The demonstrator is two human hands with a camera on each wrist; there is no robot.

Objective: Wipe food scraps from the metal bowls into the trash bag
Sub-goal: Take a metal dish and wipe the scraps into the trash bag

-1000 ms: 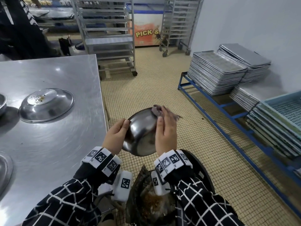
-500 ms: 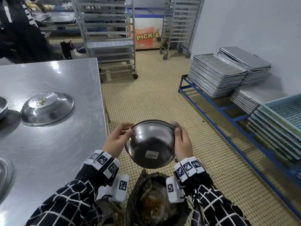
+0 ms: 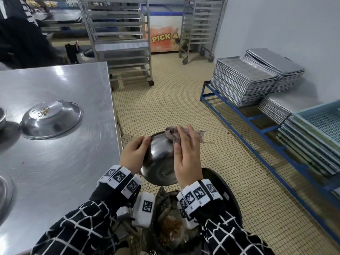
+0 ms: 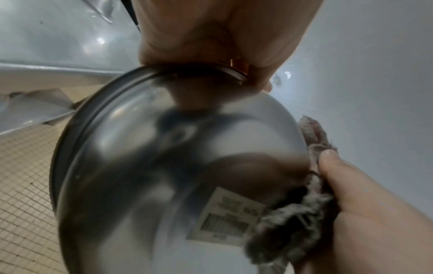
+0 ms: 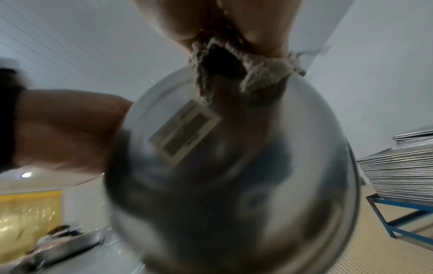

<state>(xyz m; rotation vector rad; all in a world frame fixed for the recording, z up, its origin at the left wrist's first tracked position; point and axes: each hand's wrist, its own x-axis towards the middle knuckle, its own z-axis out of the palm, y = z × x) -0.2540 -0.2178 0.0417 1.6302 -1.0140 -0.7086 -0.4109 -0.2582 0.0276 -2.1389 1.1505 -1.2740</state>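
A metal bowl (image 3: 158,162) hangs tilted over the trash bag (image 3: 171,225), its outside and a white sticker (image 4: 225,216) facing me. My left hand (image 3: 141,147) grips its left rim, with fingers curled over the edge (image 4: 206,55). My right hand (image 3: 184,144) holds a grey-pink rag (image 3: 172,134) against the bowl's upper outer wall, the rag (image 4: 293,213) bunched under the thumb. The bowl's inside is hidden. In the right wrist view the rag (image 5: 246,74) lies on the bowl (image 5: 234,176) just above the sticker.
The steel table (image 3: 55,172) at left carries an upturned bowl (image 3: 50,119) with scraps on its base and parts of two more bowls at the left edge. The black bin (image 3: 228,196) holds the bag. Stacked trays (image 3: 242,81) on a blue rack stand right.
Half a second ago both hands held the bowl by its rim, bottom towards me. Since then the bowl has turned and the right hand has moved with the rag onto its upper outer wall.
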